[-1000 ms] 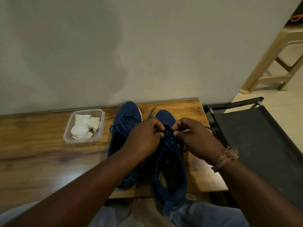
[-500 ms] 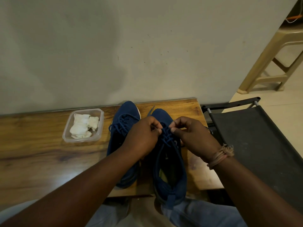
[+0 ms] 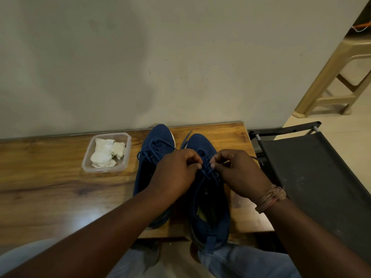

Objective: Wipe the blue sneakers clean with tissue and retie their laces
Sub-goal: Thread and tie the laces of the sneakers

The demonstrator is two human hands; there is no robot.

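Two blue sneakers stand side by side on the wooden table [image 3: 50, 187], toes toward the wall. The left sneaker [image 3: 155, 149] has its laces tied in a loose bow. Over the right sneaker [image 3: 208, 217] my left hand [image 3: 174, 173] and my right hand [image 3: 239, 173] meet, each pinching a strand of its blue lace [image 3: 205, 170] between thumb and fingers. One lace end [image 3: 186, 137] sticks out past the toe. White crumpled tissue [image 3: 106, 153] lies in a clear plastic container [image 3: 88, 159] left of the shoes.
A plain wall rises right behind the table. A black fabric folding seat [image 3: 313, 177] stands against the table's right edge. A beige plastic stool [image 3: 337, 77] is on the floor at the far right. My knees in light trousers [image 3: 230, 261] are under the near edge.
Both hands have stayed on the right sneaker's lace and shifted slightly toward the toe, fingertips drawing closer together. The shoes and container have not moved.
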